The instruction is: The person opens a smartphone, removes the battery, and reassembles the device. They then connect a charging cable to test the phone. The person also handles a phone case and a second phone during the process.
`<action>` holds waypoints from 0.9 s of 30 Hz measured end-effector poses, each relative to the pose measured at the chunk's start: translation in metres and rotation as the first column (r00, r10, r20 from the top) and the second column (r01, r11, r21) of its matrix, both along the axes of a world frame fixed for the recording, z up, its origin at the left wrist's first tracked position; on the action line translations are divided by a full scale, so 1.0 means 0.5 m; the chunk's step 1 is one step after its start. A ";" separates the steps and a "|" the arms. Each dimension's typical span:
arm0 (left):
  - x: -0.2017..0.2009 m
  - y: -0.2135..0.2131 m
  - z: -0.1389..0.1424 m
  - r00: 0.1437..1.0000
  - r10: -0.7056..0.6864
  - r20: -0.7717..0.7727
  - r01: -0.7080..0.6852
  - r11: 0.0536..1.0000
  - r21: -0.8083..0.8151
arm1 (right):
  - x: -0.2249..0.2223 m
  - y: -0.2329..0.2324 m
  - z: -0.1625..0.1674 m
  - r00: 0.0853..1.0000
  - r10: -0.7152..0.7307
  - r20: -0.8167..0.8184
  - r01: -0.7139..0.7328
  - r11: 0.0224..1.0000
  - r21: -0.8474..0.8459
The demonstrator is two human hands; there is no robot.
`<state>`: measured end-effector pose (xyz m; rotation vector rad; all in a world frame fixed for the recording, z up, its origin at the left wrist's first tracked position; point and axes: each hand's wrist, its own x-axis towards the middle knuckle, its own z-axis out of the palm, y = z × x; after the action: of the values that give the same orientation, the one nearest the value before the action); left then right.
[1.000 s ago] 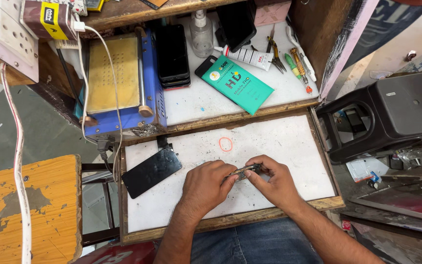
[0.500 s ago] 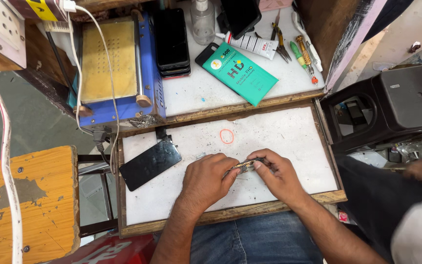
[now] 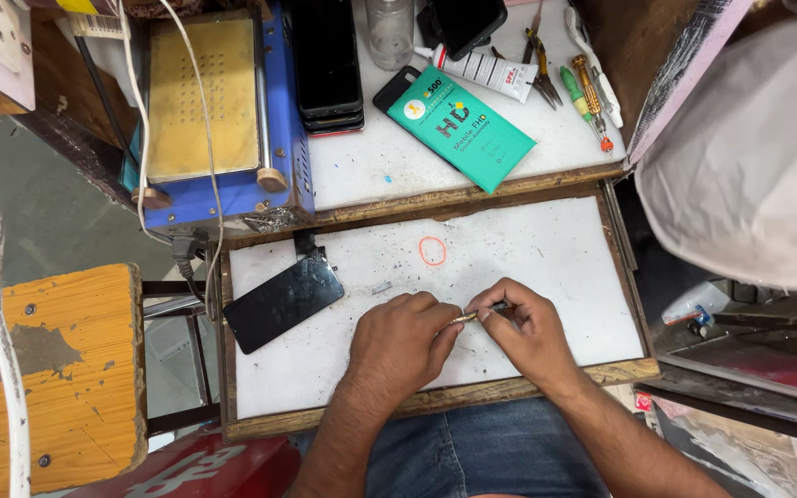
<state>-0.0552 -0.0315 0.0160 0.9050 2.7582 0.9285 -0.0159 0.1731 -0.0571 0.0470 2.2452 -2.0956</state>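
Stool (image 3: 48, 369), orange wood: far left of the fingers. Phone screen (image 3: 283, 300), black, flat on the white board (image 3: 555, 249), left of the left hand, long axis slanting up to the right. Left hand (image 3: 398, 346): fingers curled together, tips pinching one end of the small tool (image 3: 472, 316). Small tool: thin, brass-coloured and dark, held between both hands just above the board, long axis nearly level, rising slightly to the right. Right hand (image 3: 523, 332): fingers closed on the tool's other end. Orange ring (image 3: 432, 251): beyond the fingertips. Green packet (image 3: 458, 127): farther beyond.
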 end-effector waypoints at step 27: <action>0.027 0.009 -0.040 0.930 0.103 -0.353 -0.044 0.984 0.170 | -0.016 0.030 0.057 0.894 0.240 -0.378 -0.018 0.862 0.506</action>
<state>-0.0417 -0.0269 -0.0042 1.1049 3.0777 1.1090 -0.0241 0.1881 -0.0284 -0.5875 2.8840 -1.5170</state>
